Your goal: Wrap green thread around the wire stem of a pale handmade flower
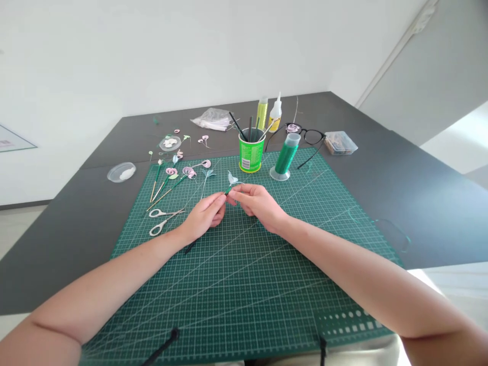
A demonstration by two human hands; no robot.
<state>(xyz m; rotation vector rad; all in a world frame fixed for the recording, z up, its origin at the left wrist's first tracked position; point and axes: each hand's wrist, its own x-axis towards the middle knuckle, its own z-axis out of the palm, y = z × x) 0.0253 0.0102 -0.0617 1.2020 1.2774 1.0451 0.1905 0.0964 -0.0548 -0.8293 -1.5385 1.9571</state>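
My left hand [208,213] is closed round a thin dark stick, whose black lower end [190,247] pokes out below the wrist. Just above the fingertips a short green-wrapped part [228,191] shows, with a pale blue flower [232,178] at its tip. My right hand [257,203] pinches this flower stem by the green part, its fingertips touching those of the left. Whether a loose thread is in the right fingers is too small to tell. White-handled scissors [164,221] lie left of my left hand on the green cutting mat [244,290].
Finished-looking flowers on sticks [168,185] lie at the mat's left. Behind my hands stand a green cup [251,155] of tools and a green thread spool [286,155]. Further back are a glue bottle [275,114], eyeglasses [313,136], a plastic box [340,143] and shallow dishes [122,173].
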